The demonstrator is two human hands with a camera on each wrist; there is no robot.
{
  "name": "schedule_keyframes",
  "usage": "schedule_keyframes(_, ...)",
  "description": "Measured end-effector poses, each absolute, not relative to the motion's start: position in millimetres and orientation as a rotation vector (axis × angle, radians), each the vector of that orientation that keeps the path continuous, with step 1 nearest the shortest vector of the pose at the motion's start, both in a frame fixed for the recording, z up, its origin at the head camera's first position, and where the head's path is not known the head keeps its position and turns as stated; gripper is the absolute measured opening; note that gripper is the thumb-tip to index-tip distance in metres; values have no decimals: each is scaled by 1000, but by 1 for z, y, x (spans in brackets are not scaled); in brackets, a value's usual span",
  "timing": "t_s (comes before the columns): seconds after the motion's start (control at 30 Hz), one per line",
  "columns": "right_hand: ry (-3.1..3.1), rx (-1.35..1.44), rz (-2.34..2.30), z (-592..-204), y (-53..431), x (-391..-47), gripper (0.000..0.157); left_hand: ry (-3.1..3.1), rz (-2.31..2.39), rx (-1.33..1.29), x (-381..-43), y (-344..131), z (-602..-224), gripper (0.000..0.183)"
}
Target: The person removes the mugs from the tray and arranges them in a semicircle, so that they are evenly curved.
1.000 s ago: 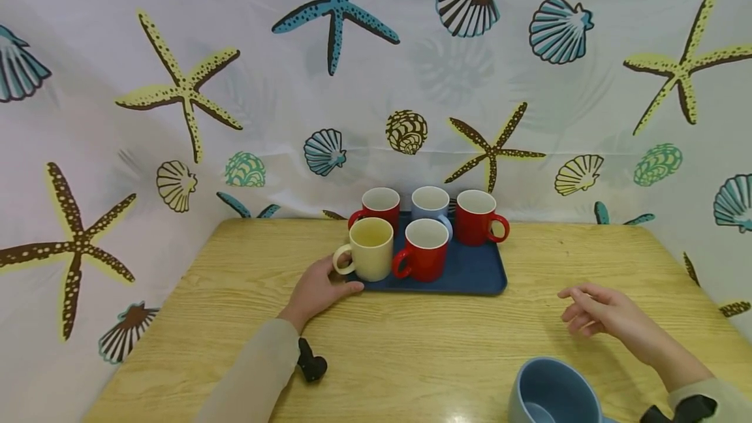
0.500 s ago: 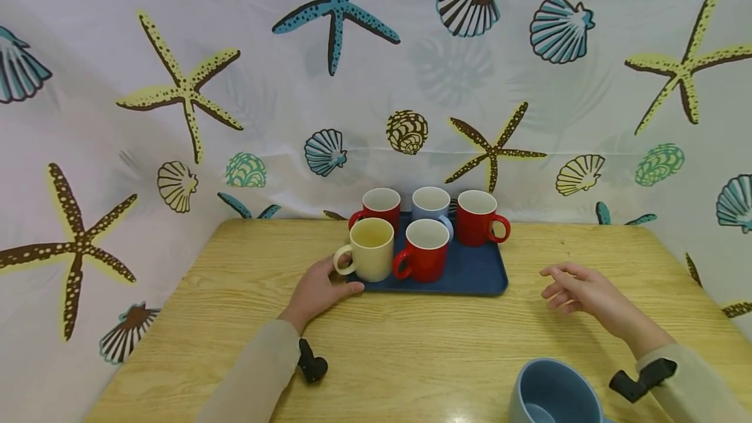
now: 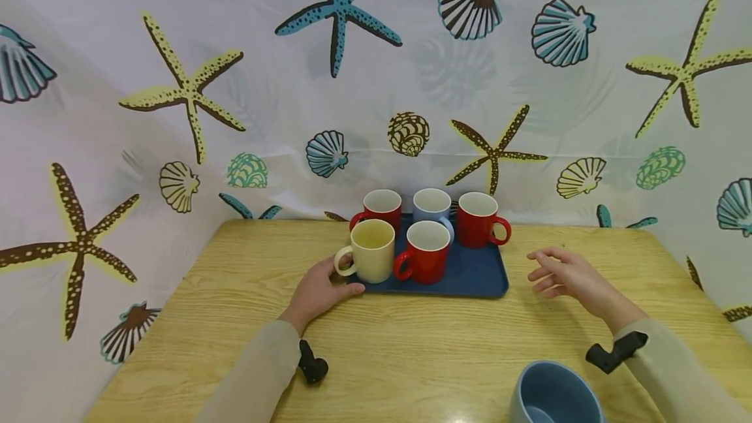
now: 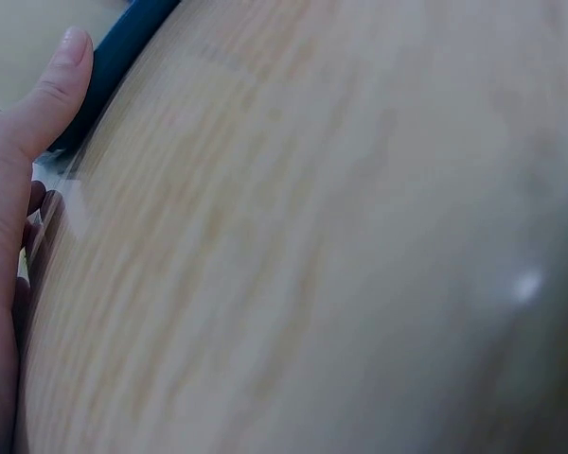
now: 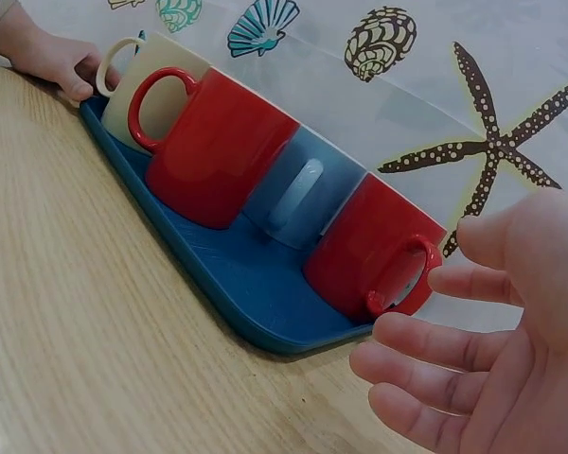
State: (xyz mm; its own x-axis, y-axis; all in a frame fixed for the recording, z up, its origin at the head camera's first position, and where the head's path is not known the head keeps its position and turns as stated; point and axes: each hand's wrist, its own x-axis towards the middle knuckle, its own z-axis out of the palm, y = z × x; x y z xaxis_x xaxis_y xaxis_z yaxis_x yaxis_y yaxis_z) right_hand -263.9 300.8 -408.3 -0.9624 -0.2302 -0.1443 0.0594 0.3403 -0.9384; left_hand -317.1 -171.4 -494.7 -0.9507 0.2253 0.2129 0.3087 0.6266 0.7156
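A dark blue tray [image 3: 472, 273] stands at the back of the table and carries several mugs. My left hand [image 3: 320, 292] grips its near left corner, thumb along the front rim, close to a cream mug [image 3: 373, 256]. A red mug [image 3: 429, 263] sits beside the cream one; behind stand another red mug [image 3: 384, 204], a light blue mug [image 3: 424, 213] and a third red mug [image 3: 472, 227]. In the right wrist view, my right hand [image 5: 511, 350] holds nothing, its fingers loosely bent and spread near the tray's right end.
A larger grey-blue mug [image 3: 555, 397] stands near the table's front, cut off by the frame. A curtain [image 3: 276, 175] printed with shells and starfish hangs behind and beside the wooden table [image 3: 411, 358]. Black wrist cameras sit on both sleeves.
My right hand has moved left and a little away from me, towards the tray's right end. The left hand, tray and mugs have stayed in place.
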Motion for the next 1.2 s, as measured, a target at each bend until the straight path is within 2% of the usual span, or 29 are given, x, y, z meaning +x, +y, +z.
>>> schedule_keyframes(0.57,2303,-56,-1716,-412,286,-307,70,-2724,-1235,-457,-317,-173,-488,66)
schedule_keyframes(1.2,2215,17,-1723,-415,272,-340,63,-2737,-1213,-472,-313,-171,-487,69)
